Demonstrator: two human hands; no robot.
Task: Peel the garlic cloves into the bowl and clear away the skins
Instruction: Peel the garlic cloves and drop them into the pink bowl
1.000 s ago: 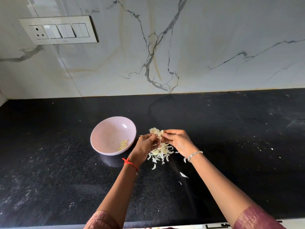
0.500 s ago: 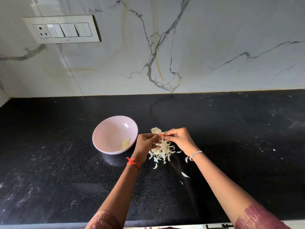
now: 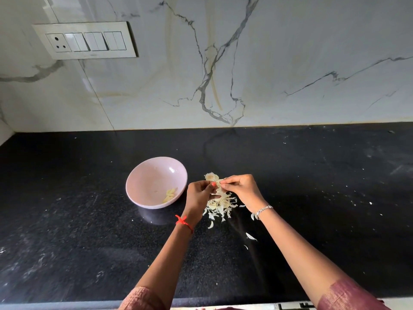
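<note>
A pale pink bowl (image 3: 143, 175) sits on the black counter, with a few peeled garlic cloves (image 3: 170, 194) at its lower right inside. Right of the bowl lies a heap of garlic skins (image 3: 221, 203). Above the heap my left hand (image 3: 199, 196) and my right hand (image 3: 242, 191) meet, both pinching one garlic clove (image 3: 219, 182) between their fingertips. The remains of the garlic bulb (image 3: 211, 176) show just behind the fingers. The clove itself is mostly hidden by my fingers.
Loose skin flakes (image 3: 250, 236) lie on the black counter (image 3: 324, 186) below the heap. A marble backsplash with a switch panel (image 3: 86, 40) rises behind. The counter's front edge runs along the bottom of the view.
Both hands stay together over the skin heap, with only small finger movements on the clove. The bowl has not moved.
</note>
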